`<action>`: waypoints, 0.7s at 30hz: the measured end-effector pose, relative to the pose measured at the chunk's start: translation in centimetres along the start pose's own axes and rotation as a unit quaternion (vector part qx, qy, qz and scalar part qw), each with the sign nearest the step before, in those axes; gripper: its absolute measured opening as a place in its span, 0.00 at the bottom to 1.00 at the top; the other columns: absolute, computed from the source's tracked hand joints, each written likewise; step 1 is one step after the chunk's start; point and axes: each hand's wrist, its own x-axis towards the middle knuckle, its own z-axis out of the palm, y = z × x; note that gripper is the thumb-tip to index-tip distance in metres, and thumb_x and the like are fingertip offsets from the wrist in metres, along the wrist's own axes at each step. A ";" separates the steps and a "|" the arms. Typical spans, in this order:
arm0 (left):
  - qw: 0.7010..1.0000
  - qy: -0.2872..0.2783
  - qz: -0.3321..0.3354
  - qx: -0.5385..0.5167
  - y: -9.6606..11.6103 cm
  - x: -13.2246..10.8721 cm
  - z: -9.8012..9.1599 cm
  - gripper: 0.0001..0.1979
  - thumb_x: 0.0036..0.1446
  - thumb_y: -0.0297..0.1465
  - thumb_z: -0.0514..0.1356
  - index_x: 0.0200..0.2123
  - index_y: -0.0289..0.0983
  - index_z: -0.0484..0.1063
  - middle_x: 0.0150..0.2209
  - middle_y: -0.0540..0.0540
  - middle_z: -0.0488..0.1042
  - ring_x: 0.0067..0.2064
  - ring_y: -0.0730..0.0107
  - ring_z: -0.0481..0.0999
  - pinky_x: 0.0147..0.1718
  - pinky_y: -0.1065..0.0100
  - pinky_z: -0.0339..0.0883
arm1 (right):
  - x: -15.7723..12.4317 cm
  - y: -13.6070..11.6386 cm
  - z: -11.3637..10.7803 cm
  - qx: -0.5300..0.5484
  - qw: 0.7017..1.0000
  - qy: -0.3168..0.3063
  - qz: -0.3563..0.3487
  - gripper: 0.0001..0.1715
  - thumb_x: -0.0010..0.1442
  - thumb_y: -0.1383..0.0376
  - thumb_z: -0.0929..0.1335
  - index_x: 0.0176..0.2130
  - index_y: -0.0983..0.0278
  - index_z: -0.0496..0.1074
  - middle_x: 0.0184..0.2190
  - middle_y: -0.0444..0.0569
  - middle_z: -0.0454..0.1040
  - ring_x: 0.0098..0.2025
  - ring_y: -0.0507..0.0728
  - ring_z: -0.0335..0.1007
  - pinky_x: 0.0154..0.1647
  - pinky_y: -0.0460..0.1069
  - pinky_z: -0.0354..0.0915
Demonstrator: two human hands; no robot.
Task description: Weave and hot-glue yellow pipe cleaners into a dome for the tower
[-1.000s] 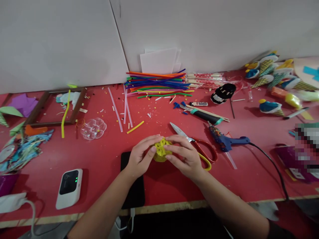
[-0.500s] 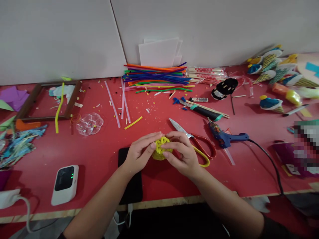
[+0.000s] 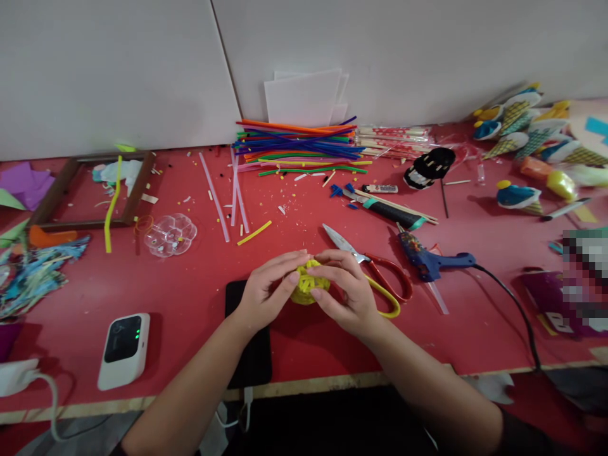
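Note:
A small round form of yellow pipe cleaner, with spoke-like strands on top, is between my two hands above the red table. My left hand closes on its left side, thumb pressed near the top. My right hand grips it from the right with bent fingers, thumb low and index finger over the top. My fingers hide parts of it. Just beyond my right hand lie scissors with a red handle, and a yellow loop beside it.
A blue glue gun with a black cord lies to the right, near a cutter. Coloured pipe cleaners are piled at the back. A black phone is partly under my left arm; a white device stands further left.
My fingers have shifted slightly on the yellow form, which has turned or been pressed a little, so its top strands look different. Both hands stay in place.

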 end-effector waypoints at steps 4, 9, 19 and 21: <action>1.000 -0.005 -0.001 0.008 0.0 -0.1 -0.1 0.16 0.70 0.32 0.57 0.57 0.47 0.77 0.56 0.44 0.81 0.59 0.61 0.80 0.60 0.54 0.76 | -0.1 -0.1 -0.1 0.005 1.000 -0.007 0.012 0.16 0.66 0.62 0.70 0.54 0.53 0.75 0.50 0.52 0.72 0.52 0.61 0.74 0.51 0.58 0.76; 0.999 -0.009 -0.013 -0.033 -0.5 -0.4 -0.1 0.20 0.72 0.38 0.55 0.64 0.48 0.70 0.58 0.41 0.80 0.59 0.60 0.80 0.60 0.54 0.76 | -0.2 -0.2 -0.5 0.048 0.998 -0.008 0.039 0.29 0.64 0.54 0.72 0.62 0.52 0.68 0.51 0.54 0.73 0.55 0.64 0.72 0.56 0.62 0.74; 0.997 -0.024 0.040 0.065 -0.6 -0.1 -0.9 0.31 0.56 0.41 0.72 0.62 0.48 0.73 0.59 0.40 0.79 0.61 0.53 0.79 0.61 0.51 0.74 | 0.0 -0.3 -0.6 0.029 0.999 0.008 0.035 0.27 0.65 0.58 0.72 0.61 0.53 0.71 0.49 0.53 0.74 0.51 0.61 0.74 0.52 0.59 0.75; 0.997 -0.025 0.039 0.061 -0.6 -0.2 -0.8 0.31 0.56 0.41 0.72 0.63 0.48 0.73 0.59 0.39 0.79 0.60 0.53 0.79 0.61 0.50 0.74 | -0.1 -0.2 -0.6 0.022 0.999 0.002 0.036 0.29 0.64 0.56 0.72 0.63 0.53 0.69 0.50 0.54 0.74 0.52 0.62 0.74 0.53 0.59 0.75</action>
